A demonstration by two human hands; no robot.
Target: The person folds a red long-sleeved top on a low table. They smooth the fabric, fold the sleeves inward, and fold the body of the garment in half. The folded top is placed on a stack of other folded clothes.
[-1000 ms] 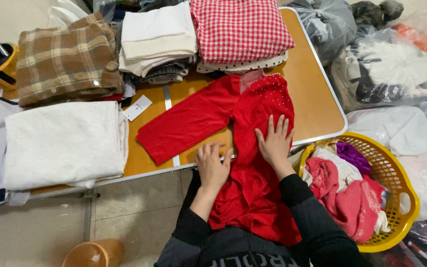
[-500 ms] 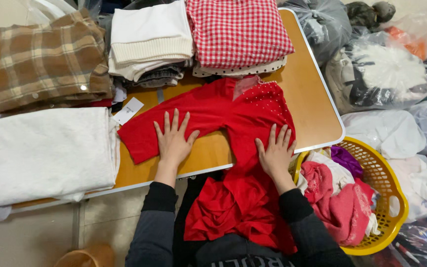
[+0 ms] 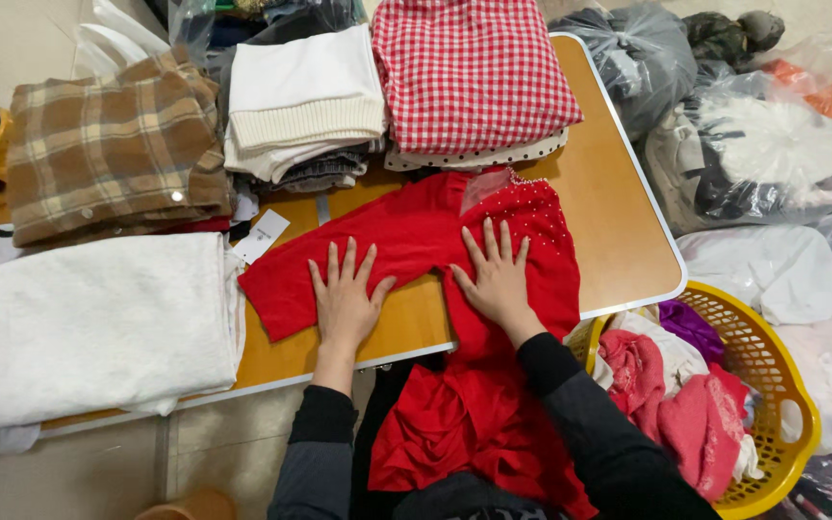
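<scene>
Here, a red sweater (image 3: 473,318) spread across the wooden table (image 3: 618,231), hem hanging off the near edge. Left hand (image 3: 345,299) flat on its sleeve, fingers splayed, gripping nothing; right hand (image 3: 498,279) likewise open, pressed on the body. Beyond, folded piles: red checked cloth (image 3: 469,72), cream knit (image 3: 305,91), plaid shirt (image 3: 108,144), white towel (image 3: 108,323). Right, a yellow basket (image 3: 781,385) of clothes, possibly pink tops.
</scene>
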